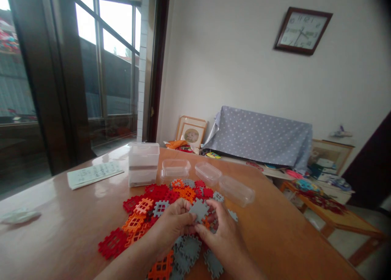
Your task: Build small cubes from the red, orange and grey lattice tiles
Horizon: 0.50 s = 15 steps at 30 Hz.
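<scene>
A grey interlocking tile with notched edges is held up between my two hands, above a pile of similar pieces. My left hand pinches its left side between thumb and fingers. From the right, my right hand grips it with thumb and fingertips. Beneath and around them lie red tiles, orange window-patterned tiles and more grey tiles, loosely heaped. A grey window-patterned tile rests just left of my left hand. My hands partly cover the middle of the heap.
Behind the pile stand a tall clear plastic box and several shallow clear containers. A written notepad lies at the left on the brown table, near a crumpled plastic bag. A wooden stool is beyond the right edge.
</scene>
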Each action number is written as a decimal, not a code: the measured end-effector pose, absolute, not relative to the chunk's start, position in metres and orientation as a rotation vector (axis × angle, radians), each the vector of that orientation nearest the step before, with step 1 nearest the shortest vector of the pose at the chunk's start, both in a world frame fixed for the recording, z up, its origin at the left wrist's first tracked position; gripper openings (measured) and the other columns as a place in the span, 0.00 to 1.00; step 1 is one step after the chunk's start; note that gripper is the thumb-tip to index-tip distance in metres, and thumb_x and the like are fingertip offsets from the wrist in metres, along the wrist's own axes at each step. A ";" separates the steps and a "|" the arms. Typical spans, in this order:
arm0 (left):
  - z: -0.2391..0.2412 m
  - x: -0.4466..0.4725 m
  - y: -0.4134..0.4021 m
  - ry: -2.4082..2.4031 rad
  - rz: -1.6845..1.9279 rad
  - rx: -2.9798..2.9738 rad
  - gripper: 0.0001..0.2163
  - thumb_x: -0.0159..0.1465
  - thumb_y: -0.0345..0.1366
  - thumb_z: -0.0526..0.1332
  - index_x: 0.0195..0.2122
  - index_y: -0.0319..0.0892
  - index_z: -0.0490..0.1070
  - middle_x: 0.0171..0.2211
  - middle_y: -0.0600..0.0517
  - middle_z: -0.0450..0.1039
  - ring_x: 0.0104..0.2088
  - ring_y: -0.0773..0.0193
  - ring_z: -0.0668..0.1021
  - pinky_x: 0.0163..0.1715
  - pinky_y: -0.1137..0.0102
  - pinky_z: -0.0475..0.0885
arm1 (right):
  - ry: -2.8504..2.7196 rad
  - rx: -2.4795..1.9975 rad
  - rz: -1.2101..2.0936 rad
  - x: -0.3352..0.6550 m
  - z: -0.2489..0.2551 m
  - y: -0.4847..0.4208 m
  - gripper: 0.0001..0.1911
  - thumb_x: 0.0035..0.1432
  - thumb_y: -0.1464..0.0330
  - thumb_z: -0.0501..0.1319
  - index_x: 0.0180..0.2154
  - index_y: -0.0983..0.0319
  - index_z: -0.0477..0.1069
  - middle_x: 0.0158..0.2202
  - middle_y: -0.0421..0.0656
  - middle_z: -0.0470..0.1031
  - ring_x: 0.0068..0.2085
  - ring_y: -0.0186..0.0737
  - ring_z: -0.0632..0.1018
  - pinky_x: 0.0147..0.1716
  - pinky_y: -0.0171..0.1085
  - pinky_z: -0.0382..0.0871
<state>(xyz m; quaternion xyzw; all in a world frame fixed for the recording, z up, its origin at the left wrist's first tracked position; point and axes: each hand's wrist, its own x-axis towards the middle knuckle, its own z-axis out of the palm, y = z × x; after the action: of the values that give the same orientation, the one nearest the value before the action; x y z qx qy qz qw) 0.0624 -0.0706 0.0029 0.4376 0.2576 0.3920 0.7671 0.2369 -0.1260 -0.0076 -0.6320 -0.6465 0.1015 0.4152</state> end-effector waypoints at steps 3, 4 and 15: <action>0.001 0.062 -0.071 0.583 0.832 0.919 0.13 0.59 0.35 0.69 0.34 0.44 0.62 0.28 0.56 0.73 0.29 0.68 0.77 0.35 0.70 0.73 | -1.636 -1.572 0.181 0.236 -0.008 -0.124 0.26 0.53 0.64 0.68 0.54 0.53 0.66 0.49 0.43 0.75 0.40 0.42 0.80 0.38 0.41 0.75; 0.000 0.062 -0.070 0.594 0.819 0.910 0.12 0.61 0.37 0.68 0.34 0.43 0.62 0.28 0.56 0.73 0.29 0.67 0.78 0.35 0.70 0.73 | -1.647 -1.566 0.168 0.236 -0.008 -0.124 0.26 0.53 0.65 0.67 0.53 0.53 0.67 0.49 0.42 0.75 0.40 0.42 0.80 0.39 0.41 0.75; 0.001 0.061 -0.069 0.590 0.796 0.868 0.12 0.63 0.40 0.67 0.33 0.42 0.65 0.31 0.52 0.76 0.32 0.65 0.80 0.37 0.69 0.74 | -1.672 -1.565 0.145 0.239 -0.003 -0.127 0.27 0.54 0.66 0.67 0.55 0.54 0.66 0.53 0.44 0.72 0.47 0.45 0.78 0.44 0.41 0.75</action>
<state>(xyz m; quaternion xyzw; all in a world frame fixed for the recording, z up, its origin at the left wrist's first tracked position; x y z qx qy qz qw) 0.0611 -0.0694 0.0015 0.4031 0.2739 0.3697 0.7910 0.2390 -0.1268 -0.0029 -0.6218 -0.6642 0.0576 0.4110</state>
